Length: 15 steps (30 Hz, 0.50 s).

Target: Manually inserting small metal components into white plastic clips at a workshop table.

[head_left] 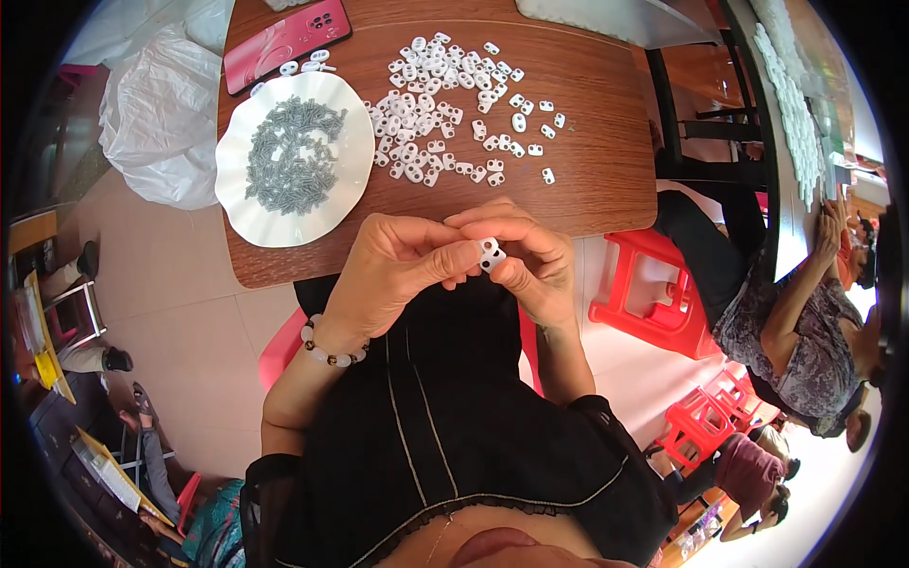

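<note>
Both hands, left (pixel 393 275) and right (pixel 530 260), are pinching one small white two-holed plastic clip (pixel 490 254) together; a white scalloped plate of grey screws (pixel 248 210) and loose white clips (pixel 445 104) are lying on the brown wooden counter (pixel 587 180) beyond.

The clip (pixel 490 254) pinched between the hands is white with two dark holes. More white clips (pixel 445 104) lie scattered over the brown wood-grain table (pixel 587 180). A white plate (pixel 336 194) holds grey screws (pixel 289 156). The phone (pixel 284 40) is red with a pale swirl. The bag (pixel 156 123) is white. The dress (pixel 454 417) is black with thin pale lines, the bracelet (pixel 327 350) white and brown beads. The stools (pixel 653 284) are red, the floor (pixel 189 322) beige.
</note>
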{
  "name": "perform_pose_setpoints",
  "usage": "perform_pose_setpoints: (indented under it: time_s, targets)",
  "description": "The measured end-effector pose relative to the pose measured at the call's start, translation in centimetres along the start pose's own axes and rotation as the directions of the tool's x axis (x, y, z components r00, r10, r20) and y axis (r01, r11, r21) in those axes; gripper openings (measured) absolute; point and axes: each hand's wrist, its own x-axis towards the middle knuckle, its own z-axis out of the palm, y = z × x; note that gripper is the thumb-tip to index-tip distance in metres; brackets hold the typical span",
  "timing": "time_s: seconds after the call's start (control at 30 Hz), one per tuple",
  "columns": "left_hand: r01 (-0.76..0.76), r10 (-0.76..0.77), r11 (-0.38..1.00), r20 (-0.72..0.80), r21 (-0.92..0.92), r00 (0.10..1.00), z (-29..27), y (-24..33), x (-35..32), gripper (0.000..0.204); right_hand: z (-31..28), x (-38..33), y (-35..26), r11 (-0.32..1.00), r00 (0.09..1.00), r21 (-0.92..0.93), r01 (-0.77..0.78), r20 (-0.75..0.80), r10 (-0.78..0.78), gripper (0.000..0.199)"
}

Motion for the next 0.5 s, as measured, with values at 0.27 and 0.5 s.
perform_pose_setpoints:
  time_s: [0.27,0.5]
  targets:
    - [0.032,-0.032,0.999,-0.028,0.018,0.999,0.2,0.1,0.0,0.019,-0.1,-0.3,0.3,0.990,0.999,-0.136,0.024,-0.026,-0.028,0.039]
    - [0.044,-0.041,0.996,-0.034,0.076,0.999,0.2,0.5,-0.1,0.019,0.5,-0.3,-0.6,0.995,0.994,-0.035,-0.096,-0.059,0.094,0.036]
